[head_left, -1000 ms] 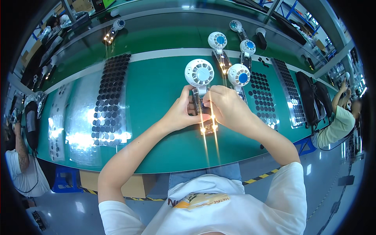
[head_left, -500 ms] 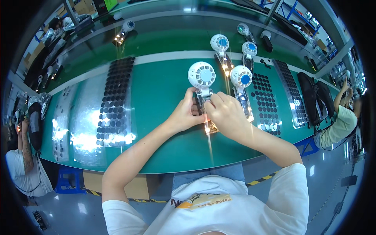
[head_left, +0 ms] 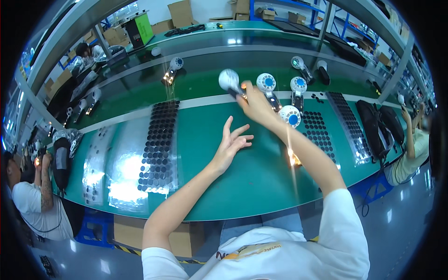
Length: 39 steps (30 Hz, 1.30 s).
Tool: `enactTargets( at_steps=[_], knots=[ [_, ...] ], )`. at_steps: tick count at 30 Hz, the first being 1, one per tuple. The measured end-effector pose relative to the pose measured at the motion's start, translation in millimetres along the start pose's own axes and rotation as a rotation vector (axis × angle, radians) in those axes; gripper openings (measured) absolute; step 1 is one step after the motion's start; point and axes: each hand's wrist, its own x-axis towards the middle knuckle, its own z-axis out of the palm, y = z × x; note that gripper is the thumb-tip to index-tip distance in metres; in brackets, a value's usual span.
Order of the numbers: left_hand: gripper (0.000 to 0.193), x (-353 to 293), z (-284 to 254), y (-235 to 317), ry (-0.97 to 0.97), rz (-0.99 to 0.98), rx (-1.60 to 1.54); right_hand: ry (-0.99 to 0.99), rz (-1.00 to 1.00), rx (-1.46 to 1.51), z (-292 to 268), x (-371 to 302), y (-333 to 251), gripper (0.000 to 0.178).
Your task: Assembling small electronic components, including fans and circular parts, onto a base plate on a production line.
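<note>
A white round-headed handheld device with a short dark handle is in my right hand, over the far edge of the bench. The device is tilted and slightly blurred, and my fingers close round its handle end. My left hand hovers over the green mat with its fingers spread, holding nothing. Similar devices with blue-centred, vented heads stand nearby: one device just right of my right hand, another device beyond it, and a nearer device partly hidden by my right forearm, its lower end lit.
Sheets of black discs lie left and right on the bench. Past a pale strip runs a dark green belt carrying more devices. Black bags sit at the right. Co-workers sit at both sides, a white-shirted person at left.
My right hand has carried the device away from me toward the belt. My left hand has let go of it and spread its fingers. The whole view has tilted upward.
</note>
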Motion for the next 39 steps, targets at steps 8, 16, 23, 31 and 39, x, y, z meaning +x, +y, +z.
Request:
enactTargets(
  at_steps=[8, 16, 23, 31, 39],
  knots=[
    [0.058, -6, -3, 4, -0.086, -0.022, 0.213, -0.204, 0.104, -0.467, -79, -6, 5, 0.042],
    [0.054, -5, 7, 3, -0.163, -0.044, 0.459, -0.319, 0.001, 0.129, -100, -91, -9, 0.052],
    [0.064, -14, 19, 4, -0.195, -0.175, 0.425, 0.048, -0.153, 0.210, -94, -107, -47, 0.037],
    [0.070, -15, 18, 7, -0.145, -0.223, 0.359, -0.091, 0.316, -0.007, -165, -254, 2, 0.021],
    [0.068, -16, 18, 6, -0.107, -0.209, 0.414, 0.076, 0.263, 0.103, -162, -297, -7, 0.023]
  ],
)
